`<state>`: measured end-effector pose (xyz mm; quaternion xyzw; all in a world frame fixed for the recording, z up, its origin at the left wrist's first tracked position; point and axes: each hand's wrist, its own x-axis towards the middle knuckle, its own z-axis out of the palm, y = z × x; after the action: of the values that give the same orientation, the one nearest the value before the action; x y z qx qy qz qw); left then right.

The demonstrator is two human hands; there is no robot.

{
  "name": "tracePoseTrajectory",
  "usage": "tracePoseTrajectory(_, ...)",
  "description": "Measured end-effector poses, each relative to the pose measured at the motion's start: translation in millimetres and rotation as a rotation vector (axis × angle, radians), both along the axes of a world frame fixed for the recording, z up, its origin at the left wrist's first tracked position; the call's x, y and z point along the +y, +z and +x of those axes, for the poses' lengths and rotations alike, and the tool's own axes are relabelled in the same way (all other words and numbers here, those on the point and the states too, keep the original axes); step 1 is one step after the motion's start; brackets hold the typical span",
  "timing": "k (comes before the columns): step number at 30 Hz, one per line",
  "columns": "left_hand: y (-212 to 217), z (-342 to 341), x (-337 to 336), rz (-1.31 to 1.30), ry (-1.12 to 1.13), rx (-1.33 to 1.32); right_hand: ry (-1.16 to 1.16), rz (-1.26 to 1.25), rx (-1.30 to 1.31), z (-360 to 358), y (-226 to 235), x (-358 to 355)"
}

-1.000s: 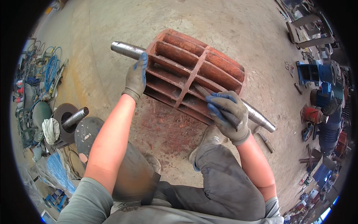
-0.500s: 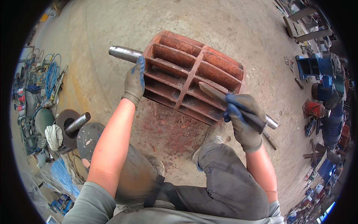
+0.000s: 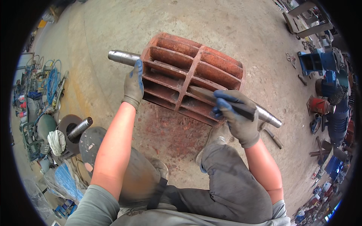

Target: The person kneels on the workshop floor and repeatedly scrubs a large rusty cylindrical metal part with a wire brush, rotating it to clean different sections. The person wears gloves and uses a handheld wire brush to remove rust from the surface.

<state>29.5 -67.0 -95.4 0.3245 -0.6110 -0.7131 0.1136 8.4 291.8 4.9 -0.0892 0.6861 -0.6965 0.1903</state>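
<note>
A rusty red finned rotor (image 3: pixel 196 71) lies on the concrete floor, its steel shaft (image 3: pixel 122 57) sticking out at both ends. My left hand (image 3: pixel 134 83), in a grey and blue glove, grips the rotor's left end plate. My right hand (image 3: pixel 236 116), gloved the same way, is closed on a dark flat metal file (image 3: pixel 211 96). The file's tip rests in a slot between the fins near the rotor's front edge. Rust dust (image 3: pixel 177 130) covers the floor just below the rotor.
My knees are bent below the rotor. A round metal part with a shaft and a white rag (image 3: pixel 69 130) sits at the left, with hoses and cables (image 3: pixel 51 81) beyond. Blue and red motor housings (image 3: pixel 324 75) stand at the right. A small tool (image 3: pixel 273 137) lies near my right hand.
My right hand has shifted its hold and now grips the file with the tip set in a slot between the fins. The left hand has stayed on the rotor's end.
</note>
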Motion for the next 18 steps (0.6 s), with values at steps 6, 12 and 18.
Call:
tracePoseTrajectory(6,-2.2,-0.6,-1.9,-0.019,0.018,-0.039,-0.018,-0.005,-0.072,-0.6,2.1,0.7)
tracePoseTrajectory(12,-0.6,1.8,-2.5,-0.198,-0.034,-0.084,-0.099,-0.083,-0.114,-1.3,-1.4,-0.4)
tracePoseTrajectory(18,-2.2,-0.3,-4.9,-0.148,-0.057,-0.082,0.015,-0.11,-0.184,-3.3,2.9,6.8)
